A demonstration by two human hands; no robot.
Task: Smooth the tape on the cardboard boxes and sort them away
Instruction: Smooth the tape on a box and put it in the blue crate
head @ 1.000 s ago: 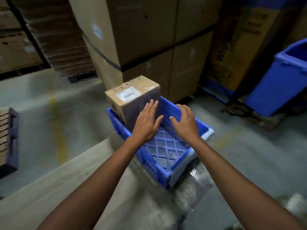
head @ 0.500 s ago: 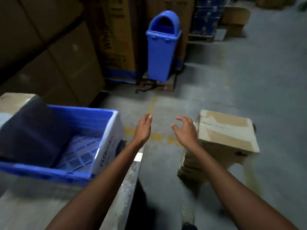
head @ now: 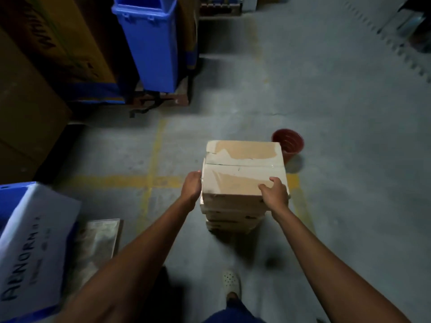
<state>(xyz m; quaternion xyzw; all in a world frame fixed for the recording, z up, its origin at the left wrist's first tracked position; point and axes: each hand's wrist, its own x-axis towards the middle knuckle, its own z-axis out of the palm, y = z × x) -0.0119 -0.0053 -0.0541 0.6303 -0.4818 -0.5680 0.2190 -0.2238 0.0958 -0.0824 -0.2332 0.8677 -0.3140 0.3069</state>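
Observation:
A stack of taped cardboard boxes stands on the grey floor in front of me. The top box (head: 242,167) has clear tape across its flaps and a seam running side to side. My left hand (head: 191,187) grips its left side near the front corner. My right hand (head: 275,192) grips its front right corner, with the thumb on the top face and the fingers round the right side. The lower boxes (head: 233,217) show only their front edges. The blue crate (head: 28,238) with a white printed end panel sits at the lower left.
A tall blue bin (head: 151,43) stands on a pallet at the upper left beside large brown cartons (head: 30,94). A red bucket (head: 288,143) sits just behind the stack on the right. Yellow lines (head: 149,180) cross the floor. My shoe (head: 231,282) is below the stack.
My view has swung right from the blue crate to the stack. Both hands, held free in the air before, have moved onto the top box and now grip its sides.

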